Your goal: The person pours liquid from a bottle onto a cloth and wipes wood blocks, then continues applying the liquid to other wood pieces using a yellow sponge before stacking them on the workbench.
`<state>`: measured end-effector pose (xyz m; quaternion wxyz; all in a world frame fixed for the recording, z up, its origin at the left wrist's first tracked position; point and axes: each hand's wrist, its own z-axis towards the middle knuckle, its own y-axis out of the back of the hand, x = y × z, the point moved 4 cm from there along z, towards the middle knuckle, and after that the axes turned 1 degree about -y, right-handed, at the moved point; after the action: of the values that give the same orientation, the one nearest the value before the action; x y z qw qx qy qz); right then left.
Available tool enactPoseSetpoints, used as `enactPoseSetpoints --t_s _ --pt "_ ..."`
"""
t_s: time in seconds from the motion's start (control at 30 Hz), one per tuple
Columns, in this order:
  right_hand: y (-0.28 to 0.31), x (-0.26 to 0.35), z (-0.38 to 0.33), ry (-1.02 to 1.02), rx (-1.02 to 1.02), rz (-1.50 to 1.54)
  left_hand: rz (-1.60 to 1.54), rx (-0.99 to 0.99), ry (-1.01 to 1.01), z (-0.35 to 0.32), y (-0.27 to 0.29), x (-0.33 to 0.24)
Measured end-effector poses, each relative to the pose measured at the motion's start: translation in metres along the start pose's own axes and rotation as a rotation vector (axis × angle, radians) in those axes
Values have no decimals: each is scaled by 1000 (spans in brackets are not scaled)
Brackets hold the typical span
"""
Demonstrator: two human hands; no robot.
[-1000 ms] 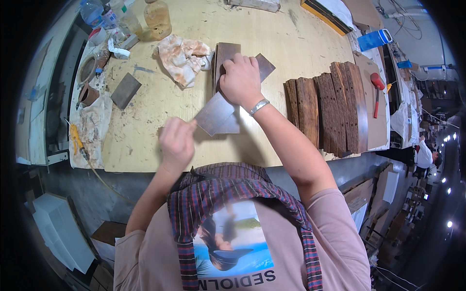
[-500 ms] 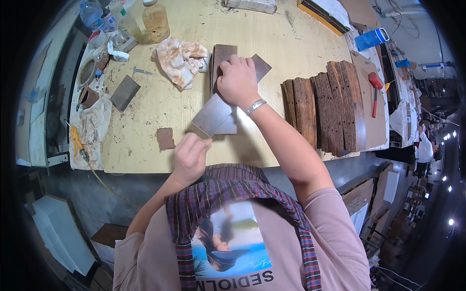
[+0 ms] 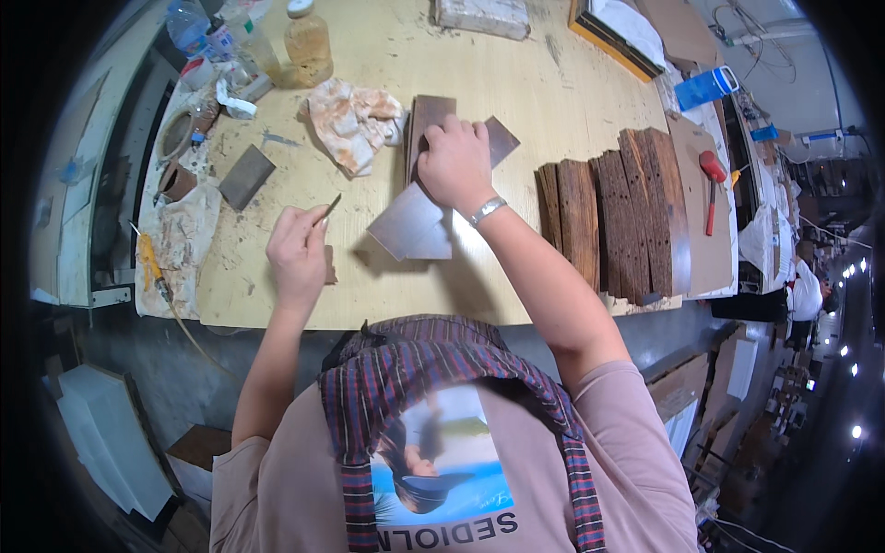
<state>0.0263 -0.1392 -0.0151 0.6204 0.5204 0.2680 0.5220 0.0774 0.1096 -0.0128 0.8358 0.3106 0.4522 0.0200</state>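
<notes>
Near the frame's centre the right hand (image 3: 454, 164) presses flat, fingers spread, on a thin dark brown wooden sheet (image 3: 433, 120) overlapping a grey-brown angular veneer piece (image 3: 410, 226) on the pale plywood bench (image 3: 516, 83). The left hand (image 3: 297, 253) pinches a small thin brown sliver (image 3: 329, 208), lifted just left of the sheets. If the pressing hand eases, the stacked sheets could skew; the thin sliver might snap. Open bench lies above centre; the stained crumpled rag (image 3: 355, 120) crowds the left, the row of rough dark wood planks (image 3: 618, 217) the right, and the bench's near edge runs close below.
</notes>
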Motion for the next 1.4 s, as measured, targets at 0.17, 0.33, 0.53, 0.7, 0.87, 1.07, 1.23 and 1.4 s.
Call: enactPoseSetpoints --t_s 0.17,0.33,0.53,0.7,0.87,1.07,1.23,1.4 --pt "27 -4 -8 -49 -385 164 277 36 -147 8 4 17" --pt "47 -26 -71 -439 -356 534 -348 343 440 -14 -38 -9" --pt "24 -26 -115 -917 51 1307 -987 346 706 -20 -56 -33" --pt "50 2 -101 -802 -111 1858 -1191 409 737 -26 -44 -62" --pt "69 41 -69 -647 203 2205 -976 533 553 -35 -37 -46" --pt "67 31 -65 -803 54 2203 244 183 23 -30 37 24" --pt "62 22 -65 -899 -86 2136 497 262 211 -68 24 34" --pt "66 25 -69 -921 -86 2087 588 188 157 -73 0 38"
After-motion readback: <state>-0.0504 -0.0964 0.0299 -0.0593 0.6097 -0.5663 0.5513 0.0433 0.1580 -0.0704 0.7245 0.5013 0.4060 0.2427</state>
